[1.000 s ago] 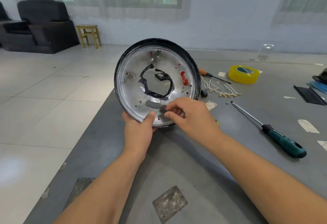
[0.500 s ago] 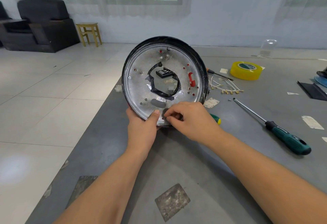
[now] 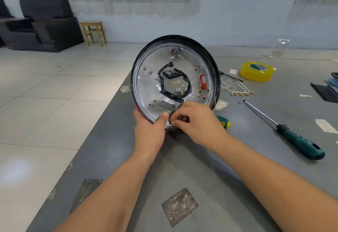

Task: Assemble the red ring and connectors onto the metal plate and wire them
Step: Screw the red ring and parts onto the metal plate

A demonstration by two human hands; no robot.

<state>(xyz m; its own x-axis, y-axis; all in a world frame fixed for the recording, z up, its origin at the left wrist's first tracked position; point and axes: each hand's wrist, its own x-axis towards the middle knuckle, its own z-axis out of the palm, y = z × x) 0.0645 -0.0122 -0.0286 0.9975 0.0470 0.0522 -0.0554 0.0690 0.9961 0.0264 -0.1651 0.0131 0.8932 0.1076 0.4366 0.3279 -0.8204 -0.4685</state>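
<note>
I hold a round metal plate [image 3: 151,85] with a black rim upright over the grey table. My left hand [image 3: 149,132] grips its lower edge, thumb on the silver face. The curled fingertips of my right hand [image 3: 197,121] pinch at a dark round hole by the plate's lower rim; what lies between them is hidden. The red ring [image 3: 202,84] sits behind the plate and shows through a slot and small holes. White wires with brass connectors [image 3: 237,89] lie on the table to the right.
A long green-handled screwdriver [image 3: 292,136] lies at the right. A second green handle [image 3: 224,122] pokes out behind my right hand. Yellow tape [image 3: 257,71] stands further back. A black box [image 3: 172,73] shows through the plate's centre hole. The table's left edge [image 3: 109,110] drops to the floor.
The plate has shifted a little to the right in view, with both hands still on it. My right fingers have curled tighter at the hole near the lower rim.
</note>
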